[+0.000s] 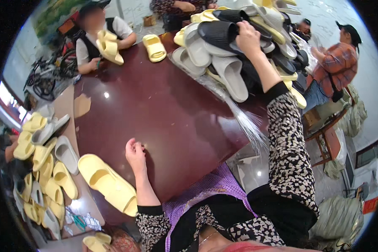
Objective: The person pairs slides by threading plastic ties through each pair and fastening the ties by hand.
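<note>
My right hand (248, 38) reaches far across the dark red table (164, 109) and grips a black slipper (219, 32) on top of a heap of grey, black and yellow slippers (231, 67). My left hand (135, 153) rests on the table near its front edge, fingers curled, holding nothing that I can see. A pair of pale yellow slippers (107, 182) lies just left of that hand, at the table's edge.
A pile of yellow and grey slippers (44, 159) lies on the floor at the left. Across the table a seated person holds yellow slippers (109, 47); another yellow slipper (154, 48) lies nearby. A person in a plaid shirt (334, 67) sits at the right beside wooden stools and sacks.
</note>
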{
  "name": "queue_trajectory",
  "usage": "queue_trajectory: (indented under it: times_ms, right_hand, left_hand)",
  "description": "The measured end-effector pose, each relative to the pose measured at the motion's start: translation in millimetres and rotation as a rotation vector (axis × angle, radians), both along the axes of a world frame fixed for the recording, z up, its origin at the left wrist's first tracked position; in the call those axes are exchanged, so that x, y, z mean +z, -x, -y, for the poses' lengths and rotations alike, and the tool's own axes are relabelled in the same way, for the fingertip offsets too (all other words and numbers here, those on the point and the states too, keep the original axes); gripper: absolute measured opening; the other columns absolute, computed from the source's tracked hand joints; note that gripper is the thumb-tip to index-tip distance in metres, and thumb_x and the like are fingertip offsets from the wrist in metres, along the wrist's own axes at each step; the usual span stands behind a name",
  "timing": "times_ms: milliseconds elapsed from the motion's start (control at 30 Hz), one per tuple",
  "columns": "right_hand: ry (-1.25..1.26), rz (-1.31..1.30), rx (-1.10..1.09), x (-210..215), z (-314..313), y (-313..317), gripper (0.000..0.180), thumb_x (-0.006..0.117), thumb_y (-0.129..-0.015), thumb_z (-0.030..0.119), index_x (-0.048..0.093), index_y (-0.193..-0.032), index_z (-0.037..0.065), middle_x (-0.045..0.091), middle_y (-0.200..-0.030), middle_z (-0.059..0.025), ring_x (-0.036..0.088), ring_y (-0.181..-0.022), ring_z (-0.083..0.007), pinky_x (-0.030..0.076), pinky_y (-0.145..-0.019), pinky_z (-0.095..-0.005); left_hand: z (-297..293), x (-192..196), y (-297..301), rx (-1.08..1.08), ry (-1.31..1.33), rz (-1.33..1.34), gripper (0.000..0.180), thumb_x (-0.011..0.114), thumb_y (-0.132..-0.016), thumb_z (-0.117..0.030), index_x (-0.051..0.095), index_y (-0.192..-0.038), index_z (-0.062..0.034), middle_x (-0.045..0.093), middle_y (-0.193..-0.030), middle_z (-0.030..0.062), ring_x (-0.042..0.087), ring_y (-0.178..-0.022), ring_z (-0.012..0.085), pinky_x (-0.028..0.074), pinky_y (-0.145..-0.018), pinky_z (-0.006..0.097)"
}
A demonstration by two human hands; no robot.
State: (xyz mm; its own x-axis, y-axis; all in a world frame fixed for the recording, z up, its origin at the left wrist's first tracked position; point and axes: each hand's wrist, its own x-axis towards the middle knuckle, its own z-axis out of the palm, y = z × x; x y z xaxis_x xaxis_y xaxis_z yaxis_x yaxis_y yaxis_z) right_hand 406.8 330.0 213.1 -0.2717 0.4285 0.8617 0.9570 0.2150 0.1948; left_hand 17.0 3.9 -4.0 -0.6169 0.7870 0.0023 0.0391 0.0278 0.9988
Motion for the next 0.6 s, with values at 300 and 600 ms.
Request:
queue_trajectory:
  times_ms: [300, 600]
  right_hand:
    - [0.327, -0.45, 0.991, -54.6, 208.6, 130.1, 0.044, 0.055, -0.08, -0.007, 0.052, -0.124, -0.002, 0.055, -0.125, -0.0145, 0.051, -0.118, -0.0237, 0.039, -0.101, -0.0338]
    - [0.963, -0.449, 1.232, -155.9, 296.6, 201.6, 0.037, 0.061, -0.079, -0.001, 0.058, -0.116, 0.004, 0.059, -0.121, -0.0134, 0.053, -0.115, -0.0286, 0.04, -0.098, -0.0353]
  left_hand:
    - [3.0, 12.1, -2.6, 0.093, 0.088, -0.399, 0.03, 0.055, -0.088, -0.011, 0.057, -0.115, 0.0001, 0.063, -0.107, 0.0152, 0.062, -0.096, 0.0231, 0.051, -0.083, 0.032]
    - [133.1, 87.2, 23.0, 0.483, -0.028, -0.99, 0.027, 0.062, -0.08, -0.007, 0.056, -0.106, 0.0012, 0.057, -0.098, 0.016, 0.057, -0.093, 0.0317, 0.046, -0.083, 0.04]
